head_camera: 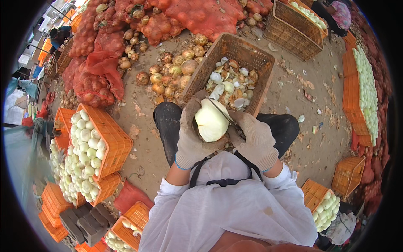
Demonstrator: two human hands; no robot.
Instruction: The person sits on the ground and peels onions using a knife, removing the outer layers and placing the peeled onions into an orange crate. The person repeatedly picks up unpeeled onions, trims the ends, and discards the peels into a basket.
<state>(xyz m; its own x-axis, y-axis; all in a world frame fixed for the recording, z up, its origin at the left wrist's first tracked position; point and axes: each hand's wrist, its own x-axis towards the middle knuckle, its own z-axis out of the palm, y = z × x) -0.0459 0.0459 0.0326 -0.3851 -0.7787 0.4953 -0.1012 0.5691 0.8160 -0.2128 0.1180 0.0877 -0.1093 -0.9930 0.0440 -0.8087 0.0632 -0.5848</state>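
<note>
A large peeled onion is held in my left hand, whose gloved fingers and palm curve around its left side and underside. My right hand, also in a knitted glove, grips a thin metal tool that lies across the onion's upper right side; its exact kind cannot be told. Just beyond my hands stands a brown plastic crate with onion skins and peel pieces inside. Unpeeled onions lie on the ground against the crate's left side.
Red mesh sacks of onions lie ahead and to the left. Orange crates of peeled onions stand at the left, with more crates at the right. Another brown crate is at the upper right. A person is far left, another upper right.
</note>
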